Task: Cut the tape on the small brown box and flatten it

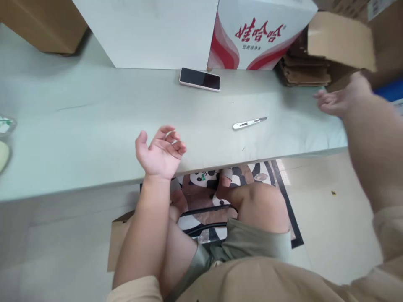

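Observation:
My left hand (162, 154) rests palm up at the table's front edge, its fingers loosely bent and apart, with nothing in it. On the right, my right hand (343, 97) reaches over the table's far end, near the stack of flattened cardboard (305, 73). Its fingers are slightly curled and a little blurred; I see nothing held in them. Between the hands lies a white-handled scalpel (249, 123), its blade pointing right. Farther back, a phone (200, 79) lies screen up in front of the white box (157, 35).
Red lettering marks a white carton side (258, 37) at the back. Open brown cardboard (341, 40) stands at the right, beside something blue (390, 89). Another brown box (47, 27) is at the back left. Pale green cloth (78, 138) covers the table. A patterned mat (201, 188) lies below.

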Tool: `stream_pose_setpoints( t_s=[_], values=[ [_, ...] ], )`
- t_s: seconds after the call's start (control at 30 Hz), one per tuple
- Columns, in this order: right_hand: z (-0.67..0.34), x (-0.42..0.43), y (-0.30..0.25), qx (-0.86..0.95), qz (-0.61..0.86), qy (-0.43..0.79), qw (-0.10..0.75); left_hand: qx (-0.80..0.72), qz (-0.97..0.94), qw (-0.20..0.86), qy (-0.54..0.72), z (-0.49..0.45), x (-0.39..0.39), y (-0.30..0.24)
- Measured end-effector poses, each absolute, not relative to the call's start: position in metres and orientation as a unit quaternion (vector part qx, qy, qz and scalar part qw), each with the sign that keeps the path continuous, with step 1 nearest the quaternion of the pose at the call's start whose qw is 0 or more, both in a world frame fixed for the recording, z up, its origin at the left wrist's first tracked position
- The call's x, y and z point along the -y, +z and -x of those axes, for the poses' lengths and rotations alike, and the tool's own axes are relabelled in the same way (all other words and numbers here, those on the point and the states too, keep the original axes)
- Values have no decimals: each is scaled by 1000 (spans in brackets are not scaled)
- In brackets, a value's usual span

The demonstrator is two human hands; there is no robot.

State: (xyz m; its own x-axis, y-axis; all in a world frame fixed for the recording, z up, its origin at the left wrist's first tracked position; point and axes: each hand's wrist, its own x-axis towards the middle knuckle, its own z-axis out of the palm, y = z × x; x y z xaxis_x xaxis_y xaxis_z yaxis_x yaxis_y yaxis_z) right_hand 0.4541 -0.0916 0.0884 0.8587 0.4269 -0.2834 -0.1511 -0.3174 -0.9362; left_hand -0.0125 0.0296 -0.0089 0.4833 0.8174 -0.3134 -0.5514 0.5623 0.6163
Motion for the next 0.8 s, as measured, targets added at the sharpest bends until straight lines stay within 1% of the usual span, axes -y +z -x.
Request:
stream_pose_setpoints(
  t_s=[0.03,0.13,0.27,0.33,0.4,0.5,0.57,0.6,0.63,0.7,0.8],
  values=[
    [-439,92,77,31,784,250,568,-300,-221,822,431,14,-32,-7],
    [-380,124,40,-1,783,264,563,-304,-224,805,459,20,-34,-3],
    [-302,208,19,51,765,272,581,-301,-214,812,452,29,-28,-1],
    [-260,248,17,119,768,280,564,-308,-203,815,447,32,-21,0],
    [-212,278,11,298,775,263,491,-313,-199,816,443,35,-13,2],
    [-128,301,-15,562,712,290,306,-306,-213,816,443,36,3,7],
    [-75,307,-38,697,603,364,136,-310,-216,817,436,38,17,10],
    [-53,310,-49,757,530,380,34,-310,-219,818,432,39,25,11],
    [-36,313,-59,794,470,383,-39,-308,-223,821,426,41,34,12],
    [-14,322,-75,816,415,389,-103,-304,-238,826,412,49,53,14],
    [-7,340,-87,818,399,397,-121,-308,-276,818,400,66,80,16]
  ],
)
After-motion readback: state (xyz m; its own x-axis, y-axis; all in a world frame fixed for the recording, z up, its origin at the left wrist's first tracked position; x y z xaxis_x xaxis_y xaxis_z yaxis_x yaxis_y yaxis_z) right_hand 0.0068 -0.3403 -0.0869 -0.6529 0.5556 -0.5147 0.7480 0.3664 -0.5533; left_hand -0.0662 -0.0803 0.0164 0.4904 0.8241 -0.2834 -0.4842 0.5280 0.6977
